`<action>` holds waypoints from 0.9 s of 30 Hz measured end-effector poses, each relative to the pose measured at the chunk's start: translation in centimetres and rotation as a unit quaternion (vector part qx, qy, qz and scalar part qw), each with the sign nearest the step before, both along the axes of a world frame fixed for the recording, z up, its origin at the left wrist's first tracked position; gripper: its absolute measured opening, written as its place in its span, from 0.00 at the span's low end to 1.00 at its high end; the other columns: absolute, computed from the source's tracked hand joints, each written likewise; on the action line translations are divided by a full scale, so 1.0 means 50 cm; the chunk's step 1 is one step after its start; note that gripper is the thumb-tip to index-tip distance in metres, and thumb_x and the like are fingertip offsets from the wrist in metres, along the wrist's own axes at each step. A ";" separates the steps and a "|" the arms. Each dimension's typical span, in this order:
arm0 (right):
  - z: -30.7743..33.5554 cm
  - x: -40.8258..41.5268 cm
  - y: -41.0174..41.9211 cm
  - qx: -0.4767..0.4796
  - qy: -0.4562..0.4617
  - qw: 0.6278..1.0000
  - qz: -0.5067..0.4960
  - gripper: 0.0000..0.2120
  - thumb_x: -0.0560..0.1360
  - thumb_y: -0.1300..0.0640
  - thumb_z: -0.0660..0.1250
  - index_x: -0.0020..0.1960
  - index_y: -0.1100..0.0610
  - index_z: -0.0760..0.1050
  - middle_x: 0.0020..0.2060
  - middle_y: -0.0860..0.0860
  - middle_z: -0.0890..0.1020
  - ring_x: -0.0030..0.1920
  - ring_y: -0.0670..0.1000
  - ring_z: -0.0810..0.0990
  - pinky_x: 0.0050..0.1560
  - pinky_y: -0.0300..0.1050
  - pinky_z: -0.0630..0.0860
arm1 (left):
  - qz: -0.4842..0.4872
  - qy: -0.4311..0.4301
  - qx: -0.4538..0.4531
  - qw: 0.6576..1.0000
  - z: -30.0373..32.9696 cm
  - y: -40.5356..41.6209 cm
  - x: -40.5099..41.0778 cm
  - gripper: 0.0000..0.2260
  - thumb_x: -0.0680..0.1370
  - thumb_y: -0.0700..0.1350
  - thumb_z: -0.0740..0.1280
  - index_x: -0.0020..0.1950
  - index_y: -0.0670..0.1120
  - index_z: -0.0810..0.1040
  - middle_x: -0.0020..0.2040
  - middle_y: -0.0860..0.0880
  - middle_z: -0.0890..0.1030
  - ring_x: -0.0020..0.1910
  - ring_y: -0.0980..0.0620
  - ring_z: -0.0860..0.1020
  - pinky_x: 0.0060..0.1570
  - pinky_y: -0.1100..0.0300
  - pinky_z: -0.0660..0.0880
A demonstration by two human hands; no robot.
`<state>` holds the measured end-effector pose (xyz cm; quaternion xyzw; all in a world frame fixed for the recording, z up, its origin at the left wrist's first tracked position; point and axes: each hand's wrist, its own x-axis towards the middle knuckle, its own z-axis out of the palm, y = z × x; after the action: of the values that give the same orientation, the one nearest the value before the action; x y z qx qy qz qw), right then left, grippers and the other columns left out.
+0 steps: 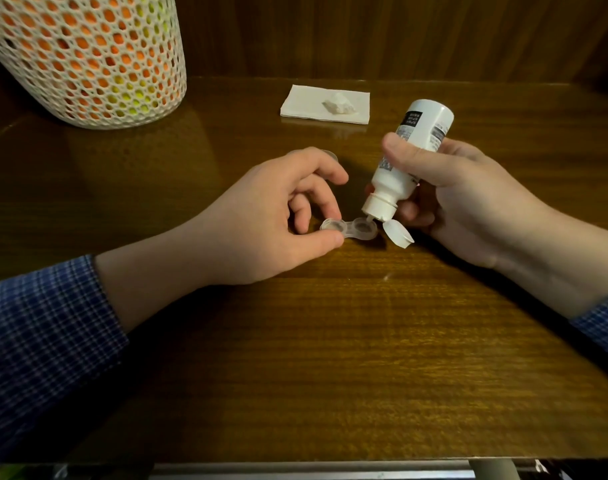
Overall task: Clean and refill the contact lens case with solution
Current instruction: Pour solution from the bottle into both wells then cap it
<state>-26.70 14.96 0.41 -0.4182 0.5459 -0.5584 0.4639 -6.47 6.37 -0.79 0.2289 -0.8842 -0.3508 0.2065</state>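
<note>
Clear plastic contact lens case (348,230) is sitting on the wooden table (330,358) at frame centre, both wells uncapped. Left hand (261,216) is pinching the case's left well between thumb and fingers. Right hand (458,192) is gripping a white solution bottle (409,157), tilted nozzle-down, tip just over the right well (touching or not, cannot tell). Flip cap (398,234) is hanging open beside the case. Folded white napkin (325,104) with a crumpled tissue wad (338,103) is lying upper centre. White mesh container (84,57) is standing upper left.
</note>
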 end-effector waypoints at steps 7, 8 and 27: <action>0.001 0.001 0.001 0.001 -0.003 1.000 -0.003 0.10 0.73 0.47 0.72 0.48 0.53 0.76 0.34 0.48 0.81 0.28 0.44 0.72 0.27 0.34 0.66 | -0.004 0.002 0.001 1.000 -0.001 -0.001 0.000 0.25 0.74 0.45 0.77 0.68 0.50 0.74 0.49 0.55 0.84 0.37 0.51 0.80 0.36 0.66 0.76; 0.001 0.000 0.001 0.000 -0.009 1.000 -0.003 0.10 0.74 0.48 0.72 0.48 0.53 0.76 0.33 0.48 0.81 0.27 0.44 0.72 0.26 0.34 0.66 | -0.004 0.001 0.000 1.000 -0.001 -0.001 0.000 0.25 0.74 0.45 0.77 0.68 0.51 0.74 0.49 0.56 0.84 0.38 0.51 0.80 0.36 0.66 0.77; 0.004 0.002 -0.002 0.010 -0.020 1.000 -0.010 0.10 0.76 0.49 0.70 0.48 0.55 0.74 0.33 0.49 0.81 0.27 0.44 0.72 0.26 0.35 0.64 | -0.003 -0.001 -0.002 1.000 -0.001 -0.002 0.001 0.25 0.74 0.44 0.77 0.68 0.50 0.74 0.49 0.56 0.84 0.37 0.51 0.80 0.36 0.64 0.77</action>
<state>-26.60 14.87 0.63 -0.3969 0.5459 -0.5657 0.4737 -6.43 6.27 -0.87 0.2264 -0.8856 -0.3498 0.2050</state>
